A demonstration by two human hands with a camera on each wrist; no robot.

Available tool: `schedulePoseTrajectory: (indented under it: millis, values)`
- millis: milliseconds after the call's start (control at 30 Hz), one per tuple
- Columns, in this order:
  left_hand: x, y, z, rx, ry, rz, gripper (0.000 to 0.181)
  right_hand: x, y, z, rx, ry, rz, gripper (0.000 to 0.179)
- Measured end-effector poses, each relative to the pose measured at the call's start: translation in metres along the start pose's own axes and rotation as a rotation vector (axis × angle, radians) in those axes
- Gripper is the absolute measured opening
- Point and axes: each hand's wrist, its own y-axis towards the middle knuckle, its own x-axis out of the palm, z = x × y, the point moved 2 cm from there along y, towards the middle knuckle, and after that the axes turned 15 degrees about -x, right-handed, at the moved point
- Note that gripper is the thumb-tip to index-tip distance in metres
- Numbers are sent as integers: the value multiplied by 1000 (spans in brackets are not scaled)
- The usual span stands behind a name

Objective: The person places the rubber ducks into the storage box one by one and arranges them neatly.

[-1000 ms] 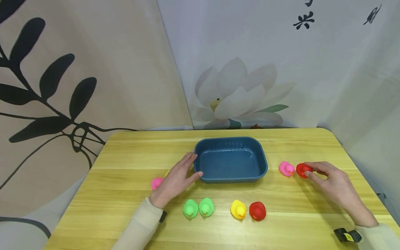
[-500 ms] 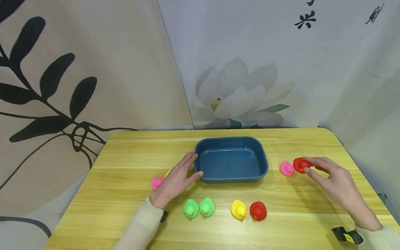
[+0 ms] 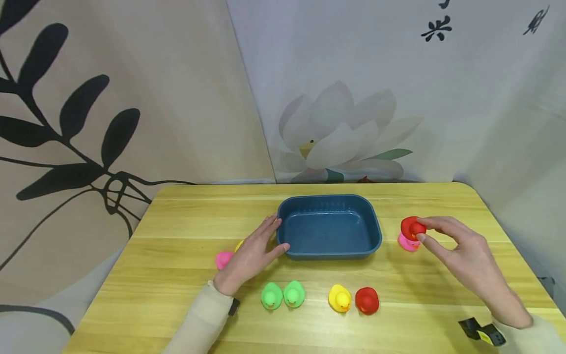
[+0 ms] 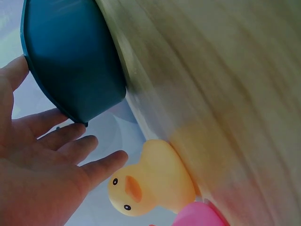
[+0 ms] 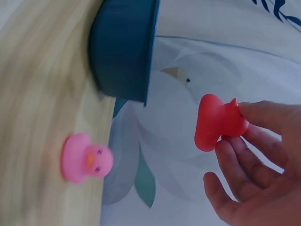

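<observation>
My right hand (image 3: 464, 255) pinches a red rubber duck (image 5: 220, 121) between thumb and fingers, lifted above the table. In the head view that duck overlaps a pink rubber duck (image 5: 84, 159), which stands on the wood to the right of the blue basin (image 3: 329, 226). My left hand (image 3: 249, 253) rests with spread, fairly straight fingers at the basin's left rim. Below its fingers, the left wrist view shows a yellow duck (image 4: 162, 176) beside another pink duck (image 4: 200, 215); the hand partly hides both in the head view.
Nearer the front of the wooden table (image 3: 177, 305) stand two green ducks (image 3: 283, 295), a yellow duck (image 3: 339, 298) and a second red duck (image 3: 367, 301). Behind the table's far edge hangs a printed cloth (image 3: 199, 98) with leaves and a lotus.
My right hand has picked the red duck up from its place beside the pink one and carried it up and to the left. The left hand stays at the basin.
</observation>
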Motion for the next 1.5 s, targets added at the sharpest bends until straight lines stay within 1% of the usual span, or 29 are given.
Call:
schedulePoseTrajectory:
  millis: [200, 467, 533, 733, 967, 1267, 1400, 1500]
  values:
    - [-1, -1, 2, 2, 1, -14, 79, 5, 11, -17, -63, 41, 23, 41]
    - [0, -2, 1, 5, -14, -20, 79, 17, 28, -34, -115, 75, 28, 43]
    - [0, -2, 1, 2, -13, -19, 78, 21, 33, -38, -126, 82, 17, 43]
    - [1, -3, 1, -6, -12, -17, 77, 33, 47, -50, -166, 95, -49, 40]
    - [0, -3, 2, -3, -5, -10, 78, 53, 62, -58, -237, 99, -115, 36]
    - [-1, -1, 2, -3, -2, -11, 77, 79, 83, -69, -312, 161, -192, 35]
    - [-2, -1, 2, -5, -7, -13, 78, 87, 95, -73, -326, 173, -226, 33]
    - [-1, -1, 2, -10, -3, -24, 78, 92, 104, -75, -320, 198, -259, 32]
